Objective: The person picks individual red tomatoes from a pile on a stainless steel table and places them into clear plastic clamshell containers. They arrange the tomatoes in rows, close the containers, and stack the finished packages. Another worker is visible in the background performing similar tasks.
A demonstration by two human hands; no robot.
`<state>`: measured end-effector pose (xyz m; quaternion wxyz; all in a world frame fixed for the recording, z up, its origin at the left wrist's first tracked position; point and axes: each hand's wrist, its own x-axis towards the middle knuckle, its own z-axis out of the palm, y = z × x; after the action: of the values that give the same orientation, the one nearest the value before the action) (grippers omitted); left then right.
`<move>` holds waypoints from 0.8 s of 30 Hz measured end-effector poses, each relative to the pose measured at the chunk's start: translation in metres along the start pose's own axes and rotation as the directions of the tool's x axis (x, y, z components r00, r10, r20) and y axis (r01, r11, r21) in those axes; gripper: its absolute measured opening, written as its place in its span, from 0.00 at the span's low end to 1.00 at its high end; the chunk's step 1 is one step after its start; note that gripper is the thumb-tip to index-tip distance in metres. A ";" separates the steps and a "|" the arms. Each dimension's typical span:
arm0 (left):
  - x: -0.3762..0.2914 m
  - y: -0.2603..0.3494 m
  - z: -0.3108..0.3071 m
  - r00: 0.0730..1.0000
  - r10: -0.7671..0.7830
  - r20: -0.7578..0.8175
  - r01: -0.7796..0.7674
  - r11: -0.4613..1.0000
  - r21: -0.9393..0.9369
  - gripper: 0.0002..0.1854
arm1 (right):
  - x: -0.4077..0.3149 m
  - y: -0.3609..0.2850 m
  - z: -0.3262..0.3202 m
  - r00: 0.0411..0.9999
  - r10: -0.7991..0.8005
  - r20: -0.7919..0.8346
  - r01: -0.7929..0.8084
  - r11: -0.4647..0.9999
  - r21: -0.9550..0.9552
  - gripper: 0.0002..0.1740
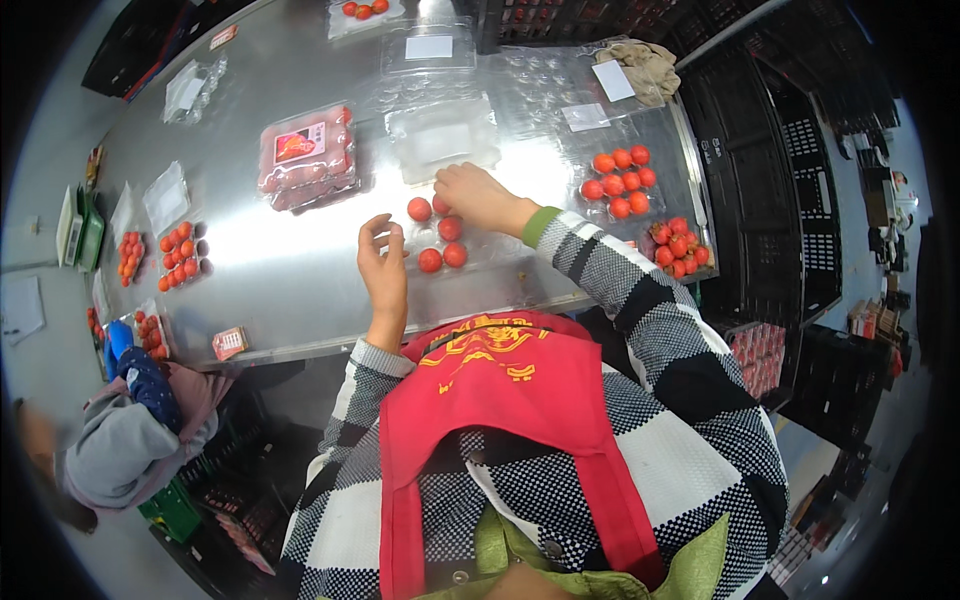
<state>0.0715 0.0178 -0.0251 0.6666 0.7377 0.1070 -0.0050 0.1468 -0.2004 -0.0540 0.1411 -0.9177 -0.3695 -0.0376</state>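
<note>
My right hand (pixel 474 196) reaches over the upper side of a clear plastic tray (pixel 487 251), its fingers on a red tomato (pixel 441 204); whether they grip it is hard to tell. Several more tomatoes (pixel 450 228) sit in that tray. Just left of it my left hand (pixel 382 251) hovers with curled fingers apart, holding nothing that I can see. The tray's raised clear lid (pixel 442 139) lies beyond my right hand, a pale sheet under it. To the left are stacked, closed clear packs of tomatoes (pixel 307 157), the top one bearing a printed label.
Right of me on the metal table (pixel 300 292) are a filled tray of tomatoes (pixel 613 184), a box of tomatoes (pixel 679 247) and a crumpled cloth (pixel 641 67). Black crates (pixel 739 172) border the right side. At far left, a co-worker's blue-gloved hand (pixel 118 343) is near other trays.
</note>
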 end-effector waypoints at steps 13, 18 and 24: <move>-0.038 0.040 0.004 0.872 -0.066 0.485 0.249 0.913 -0.324 0.19 | -0.075 -0.096 -0.072 0.750 0.638 0.175 -0.129 -0.118 0.985 0.25; -0.050 0.050 0.013 0.839 0.020 0.543 0.157 0.948 -0.278 0.21 | -0.083 -0.116 -0.085 0.749 0.645 0.151 -0.103 -0.112 0.988 0.25; -0.052 0.045 0.008 0.875 -0.007 0.483 0.135 0.964 -0.230 0.21 | -0.125 -0.106 -0.068 0.640 0.758 0.126 -0.061 -0.114 0.992 0.26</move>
<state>0.0294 -0.0021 0.0263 0.7615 0.6163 -0.0338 -0.1979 -0.0137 -0.2305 0.0138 0.8076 -0.5817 0.0926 0.0309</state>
